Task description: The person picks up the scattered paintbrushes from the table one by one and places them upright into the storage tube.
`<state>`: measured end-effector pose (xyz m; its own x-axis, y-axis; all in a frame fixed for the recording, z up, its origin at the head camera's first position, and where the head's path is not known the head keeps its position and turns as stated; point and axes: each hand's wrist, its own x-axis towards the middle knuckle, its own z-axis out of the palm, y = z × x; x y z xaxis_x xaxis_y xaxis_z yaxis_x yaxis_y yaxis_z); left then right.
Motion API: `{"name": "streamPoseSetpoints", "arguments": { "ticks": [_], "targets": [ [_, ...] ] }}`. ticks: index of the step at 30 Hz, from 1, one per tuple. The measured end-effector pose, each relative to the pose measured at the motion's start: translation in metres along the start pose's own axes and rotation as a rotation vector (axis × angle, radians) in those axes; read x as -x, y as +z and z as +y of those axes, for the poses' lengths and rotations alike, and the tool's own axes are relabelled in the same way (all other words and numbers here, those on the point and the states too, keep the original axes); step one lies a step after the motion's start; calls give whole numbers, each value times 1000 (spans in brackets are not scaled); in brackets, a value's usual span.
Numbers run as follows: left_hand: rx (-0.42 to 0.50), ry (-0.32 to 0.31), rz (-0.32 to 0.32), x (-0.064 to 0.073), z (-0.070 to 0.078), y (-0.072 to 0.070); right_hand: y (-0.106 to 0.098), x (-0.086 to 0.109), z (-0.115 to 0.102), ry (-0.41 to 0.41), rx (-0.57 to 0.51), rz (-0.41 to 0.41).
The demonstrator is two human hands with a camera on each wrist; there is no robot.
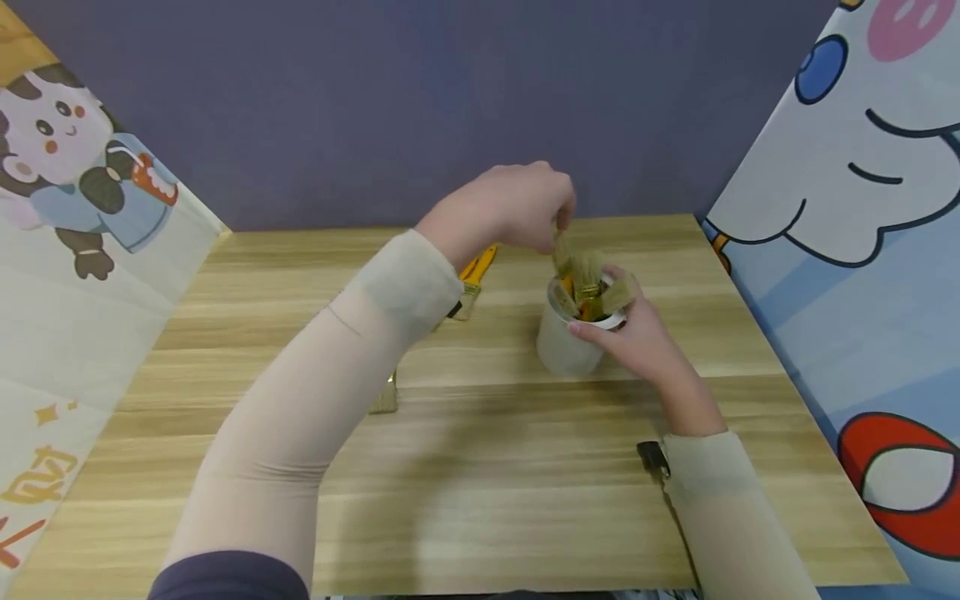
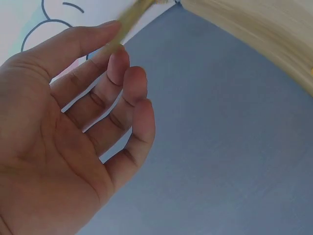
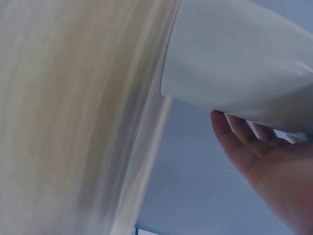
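Observation:
A white cylindrical container (image 1: 566, 350) stands on the table right of centre, holding several paintbrushes (image 1: 588, 279) with their pale bristles up. My right hand (image 1: 637, 329) grips it at the rim from the right, the thumb in front; the right wrist view shows fingers lying along the smooth white wall. Above the container, my left hand (image 1: 525, 204) pinches a paintbrush (image 2: 131, 20) by its bristle end between thumb and index finger. The other fingers are loosely bent. Most of that brush is out of the left wrist view, and its handle points down towards the container.
A yellow-handled paintbrush (image 1: 478, 268) lies behind the left forearm, partly covered. Bristles of another brush (image 1: 385, 397) show beside that arm. A black-ended item (image 1: 652, 458) lies by the right sleeve. Printed panels flank the wooden table (image 1: 510, 500); a dark wall (image 1: 450, 108) closes the back.

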<state>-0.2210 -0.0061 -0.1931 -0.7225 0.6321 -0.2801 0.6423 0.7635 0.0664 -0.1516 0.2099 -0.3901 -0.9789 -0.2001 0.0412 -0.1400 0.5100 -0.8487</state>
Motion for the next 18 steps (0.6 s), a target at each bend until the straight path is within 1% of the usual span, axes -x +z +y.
{"name": "streamPoseSetpoints", "arguments": {
  "ticks": [7,10,14,18],
  "targets": [
    [-3,-33,8,12,-9,-2,0,-2,-2,-3,-13,11],
    [-4,-52,-12,18,-16,1,0,-2,-3,0,4,15],
    [5,-87,-39,30,-31,10,2,0,-3,23,28,3],
    [15,-133,-43,46,-53,20,3,1,-5,21,12,11]
  ]
}}
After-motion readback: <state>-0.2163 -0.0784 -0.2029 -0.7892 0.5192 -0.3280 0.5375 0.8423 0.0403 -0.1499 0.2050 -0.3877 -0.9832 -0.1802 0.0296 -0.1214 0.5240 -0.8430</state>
